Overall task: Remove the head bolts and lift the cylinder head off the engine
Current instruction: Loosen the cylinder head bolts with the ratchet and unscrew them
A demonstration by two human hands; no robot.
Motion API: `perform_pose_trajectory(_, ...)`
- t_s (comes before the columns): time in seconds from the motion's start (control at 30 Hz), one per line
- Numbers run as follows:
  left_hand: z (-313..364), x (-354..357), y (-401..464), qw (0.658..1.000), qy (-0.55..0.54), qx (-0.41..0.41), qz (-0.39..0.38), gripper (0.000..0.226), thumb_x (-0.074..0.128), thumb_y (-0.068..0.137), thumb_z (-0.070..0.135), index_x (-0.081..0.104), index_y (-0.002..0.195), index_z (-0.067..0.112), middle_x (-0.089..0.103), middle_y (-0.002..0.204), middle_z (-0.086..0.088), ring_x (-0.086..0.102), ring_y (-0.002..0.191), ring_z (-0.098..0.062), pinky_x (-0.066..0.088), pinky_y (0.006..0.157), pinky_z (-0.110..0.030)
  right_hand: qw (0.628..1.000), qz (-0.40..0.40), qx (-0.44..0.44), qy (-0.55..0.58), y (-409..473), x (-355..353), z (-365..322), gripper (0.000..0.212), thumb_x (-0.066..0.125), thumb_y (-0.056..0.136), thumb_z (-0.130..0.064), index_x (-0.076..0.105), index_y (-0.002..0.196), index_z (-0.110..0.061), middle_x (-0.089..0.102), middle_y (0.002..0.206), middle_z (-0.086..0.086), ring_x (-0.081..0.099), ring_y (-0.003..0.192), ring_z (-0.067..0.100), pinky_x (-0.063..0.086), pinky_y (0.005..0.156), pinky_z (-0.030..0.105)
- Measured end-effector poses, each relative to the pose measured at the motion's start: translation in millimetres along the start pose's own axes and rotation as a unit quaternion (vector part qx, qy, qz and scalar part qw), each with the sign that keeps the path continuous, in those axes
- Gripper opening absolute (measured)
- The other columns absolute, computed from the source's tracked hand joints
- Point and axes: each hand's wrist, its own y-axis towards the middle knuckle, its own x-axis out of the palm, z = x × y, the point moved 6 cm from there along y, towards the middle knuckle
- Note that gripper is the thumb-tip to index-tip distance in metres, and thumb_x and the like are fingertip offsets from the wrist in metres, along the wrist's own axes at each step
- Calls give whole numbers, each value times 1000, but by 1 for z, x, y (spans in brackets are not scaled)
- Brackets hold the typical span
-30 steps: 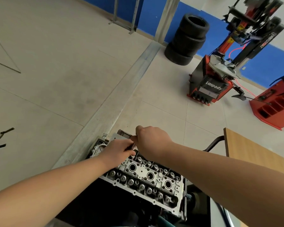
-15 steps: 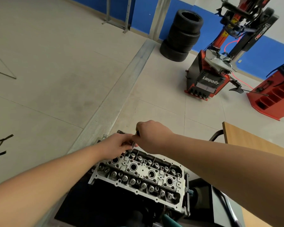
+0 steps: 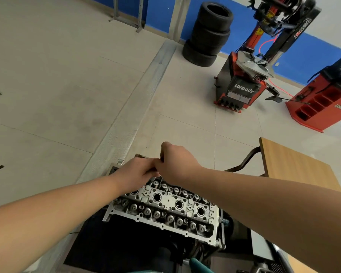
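The silver cylinder head point(image 3: 165, 209) sits on the dark engine at the bottom centre, its valve gear and plug wells facing up. My right hand point(image 3: 175, 164) is clenched around a slim metal tool that stands over the head's far left corner; only a short dark bit of it shows at the fist. My left hand point(image 3: 136, 174) meets the right one there, its fingertips pinching the tool's shaft just below the fist. The bolt under the tool is hidden by both hands.
A wooden table point(image 3: 291, 164) stands at the right, close to my right arm. Farther back are a red tyre changer point(image 3: 242, 87), a red wheel balancer point(image 3: 323, 103) and a stack of tyres point(image 3: 209, 34). A metal floor rail point(image 3: 134, 113) runs diagonally past the engine.
Both hands have stayed together on the tool at the head's far left corner. The view has tilted down, so more of the head and engine shows.
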Motion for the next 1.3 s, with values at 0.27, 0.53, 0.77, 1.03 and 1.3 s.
perform_pose_trajectory(0.27, 9, -3, -13, 977, 24, -11, 211, 31, 81, 87, 46, 69, 88, 18, 67, 74, 7, 65, 69, -15, 52, 68, -29, 860, -59, -454, -225, -8, -26, -28, 30, 67, 89, 2, 71, 115, -14, 65, 99, 7, 56, 92, 27, 53, 81, 42)
perform_pose_trajectory(0.53, 1, 9, -14, 995, -17, -7, 102, 37, 65, 98, 26, 55, 98, 61, 61, 89, 36, 59, 84, 12, 40, 64, -10, 932, -73, -302, -184, -18, -16, -15, 35, 55, 104, -44, 62, 137, -33, 67, 100, 0, 64, 95, 26, 57, 81, 42)
perform_pose_trajectory(0.77, 1, -1, -3, 991, -95, -37, 82, 46, 69, 99, 29, 55, 99, 73, 66, 106, 37, 67, 96, 10, 47, 81, -15, 962, -8, -246, -120, -10, -25, -13, 25, 50, 107, -32, 67, 123, -22, 72, 98, 4, 66, 90, 28, 52, 75, 37)
perform_pose_trajectory(1.03, -2, -5, -1, 990, -116, -27, 78, 41, 68, 100, 26, 59, 101, 66, 68, 106, 32, 65, 103, 5, 54, 87, -29, 968, 10, -231, -98, -8, -29, -12, 24, 50, 107, -30, 67, 121, -20, 73, 97, 5, 66, 89, 28, 56, 77, 43)
perform_pose_trajectory(1.3, -8, 1, -2, 990, -117, -34, 70, 36, 68, 100, 31, 58, 105, 65, 69, 106, 29, 63, 107, 6, 53, 89, -29, 967, 18, -235, -94, -7, -26, -11, 23, 52, 105, -30, 69, 120, -21, 74, 93, 4, 66, 87, 28, 56, 75, 40)
